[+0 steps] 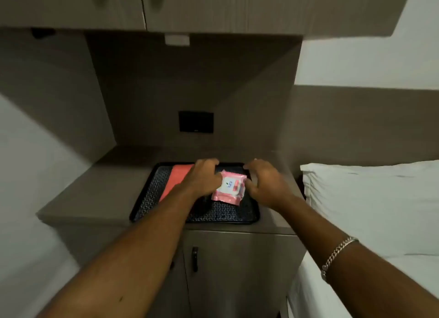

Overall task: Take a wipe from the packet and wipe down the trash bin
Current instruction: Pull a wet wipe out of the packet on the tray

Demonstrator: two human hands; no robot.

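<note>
Pink packet lies on black tray on table, both hands at it. Left hand curled on packet's left edge, touching. Right hand spread just right of packet, contact unclear. Imo: pin w/ left, peel flap w/ right, pull one wipe. Bin not in view. Flap blurred; red flat thing left of packet, can't ID.

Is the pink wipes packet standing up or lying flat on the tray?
Lying flat. The pink wipes packet rests label-up on the black tray, between the left hand and right hand.
</note>
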